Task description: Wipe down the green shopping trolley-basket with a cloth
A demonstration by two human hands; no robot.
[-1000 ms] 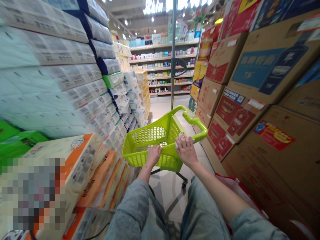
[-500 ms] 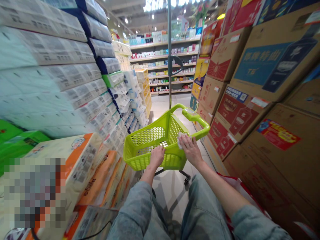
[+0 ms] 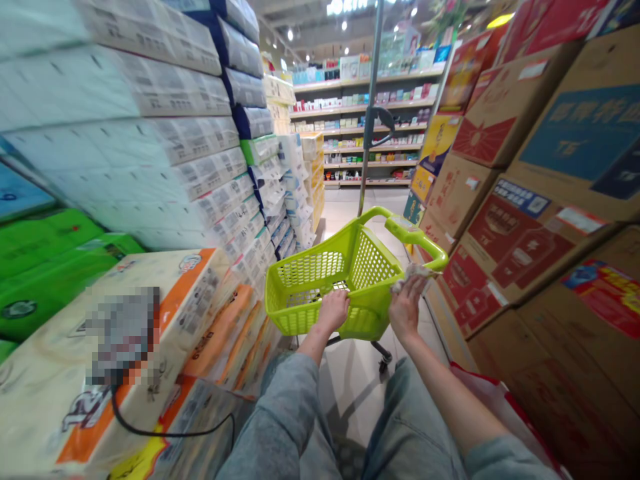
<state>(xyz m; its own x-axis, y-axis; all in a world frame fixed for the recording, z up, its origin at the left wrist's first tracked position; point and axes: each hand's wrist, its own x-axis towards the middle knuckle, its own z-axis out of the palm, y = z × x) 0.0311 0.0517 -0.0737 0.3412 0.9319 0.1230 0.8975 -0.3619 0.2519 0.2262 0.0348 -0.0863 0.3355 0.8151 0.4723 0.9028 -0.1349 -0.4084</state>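
In front of my knees stands a lime-green plastic shopping cart with perforated basket walls; nothing shows inside the part I can see. Its near rim is gripped by my left hand, fingers curled over the edge. My right hand presses a crumpled whitish cloth against the cart where the handle's near arm joins the basket. The cloth bunches out past my fingertips. A grey pole with a loop-shaped grip rises behind the cart's handle.
Stacked tissue packs wall the left side, with a lower pile near me bearing a pixelated object and a black cable. Cardboard cartons line the right, and a red-and-white bag lies by my right leg. Stocked shelves stand beyond.
My right hand has slid with the cloth from the basket's rim rightward, up to the base of the handle. My left hand keeps its hold on the rim. The view has turned slightly left.
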